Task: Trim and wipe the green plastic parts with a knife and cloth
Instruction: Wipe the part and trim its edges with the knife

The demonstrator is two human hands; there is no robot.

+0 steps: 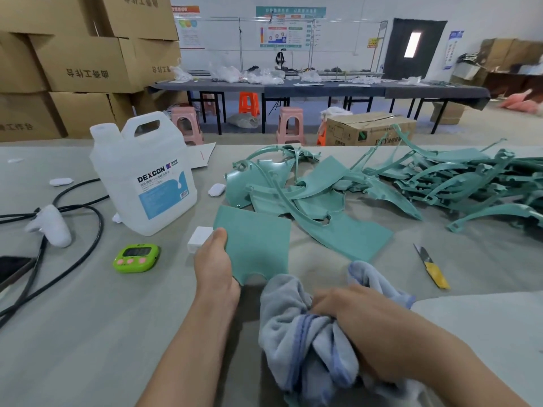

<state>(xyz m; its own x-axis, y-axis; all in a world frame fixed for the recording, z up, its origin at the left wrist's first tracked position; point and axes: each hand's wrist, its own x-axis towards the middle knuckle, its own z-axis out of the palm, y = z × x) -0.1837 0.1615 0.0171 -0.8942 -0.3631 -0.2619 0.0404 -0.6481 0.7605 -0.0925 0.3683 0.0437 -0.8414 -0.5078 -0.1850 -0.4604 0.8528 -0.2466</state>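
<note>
My left hand (214,264) grips the left edge of a flat green plastic part (255,248), thumb on top, holding it above the table. My right hand (349,314) clutches a bunched grey-blue cloth (305,342) just below and right of that part. A yellow-handled knife (431,267) lies on the table to the right, apart from both hands. More green plastic parts (323,195) lie heaped beyond the held piece, stretching to the right edge (470,177).
A white DEXCON jug (144,174) stands at left. Near it lie a green timer (136,258), a small white box (199,239), black cables (85,230), a white controller (53,226) and a dark phone (13,270). Cardboard boxes, stools and long tables stand behind.
</note>
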